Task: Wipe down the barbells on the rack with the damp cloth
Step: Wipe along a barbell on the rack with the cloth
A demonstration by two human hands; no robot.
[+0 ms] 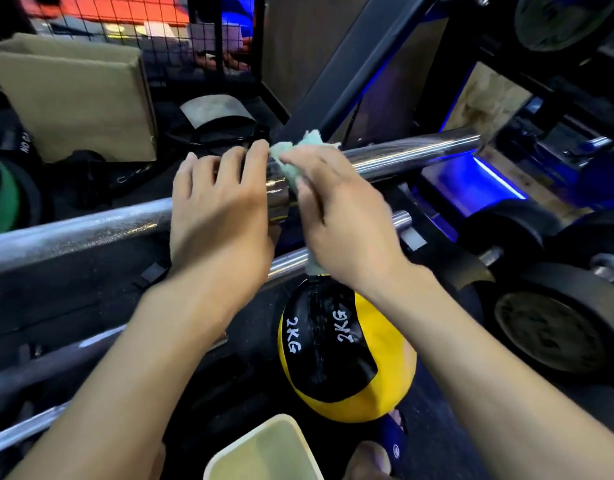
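My right hand [336,216] clutches the pale green damp cloth [291,157] against the chrome steel barbell [402,155] at its collar; my left hand [219,209] grasps the bar just beside. I'd wrap the cloth fully round and twist.

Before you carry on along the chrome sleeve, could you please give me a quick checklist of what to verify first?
1. Pale green damp cloth in the right hand: ok, gripped.
2. Cloth against the shiny chrome barbell sleeve: ok, at the collar.
3. Left hand steadying the bar: ok, fingers curled over it.
4. Sleeve ahead free of obstacles: ok.
5. Cloth wet enough: cannot tell.
6. Cream plastic tub within reach for rinsing: ok, below; whether it holds water, cannot tell.
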